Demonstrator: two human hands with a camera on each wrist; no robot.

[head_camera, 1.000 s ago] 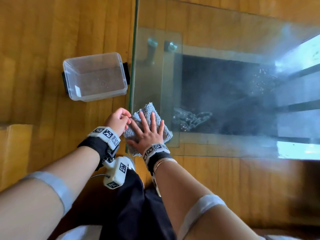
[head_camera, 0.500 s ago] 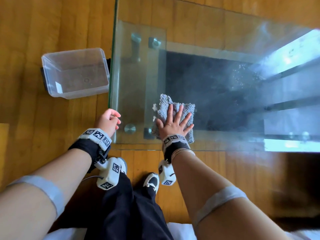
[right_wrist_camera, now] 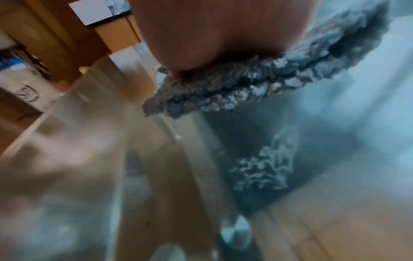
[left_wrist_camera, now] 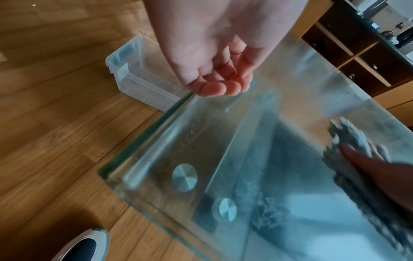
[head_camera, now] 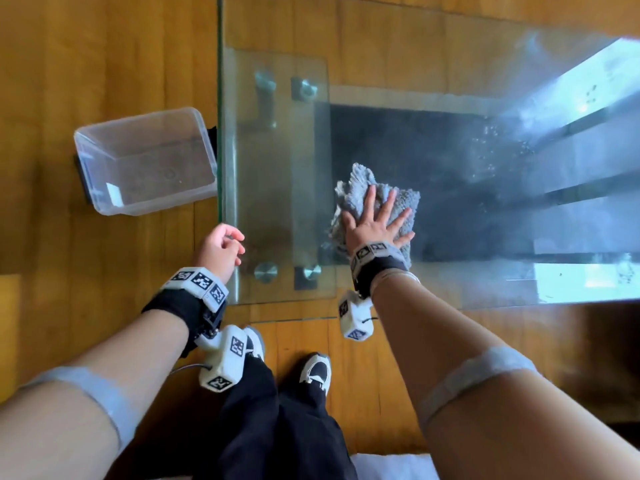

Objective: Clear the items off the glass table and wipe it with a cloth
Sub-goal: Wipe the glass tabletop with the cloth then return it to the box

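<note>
Nubbly grey cloth, flattened under the splayed right hand, has slid rightward across the smeared glass table; left hand loosely curled, empty.

Right hand lies flat, palm down, fingers spread and straight, pointing toward 12 to 1 o'clock, forearm stretched out from 5 o'clock. Left hand hangs at 9 o'clock of it, well apart, fingers loosely curled, holding nothing; both wrists wear marker bands

We see bare glass desk beyond the cloth-pressing right hand; a clear plastic tub flanks its left edge.
</note>
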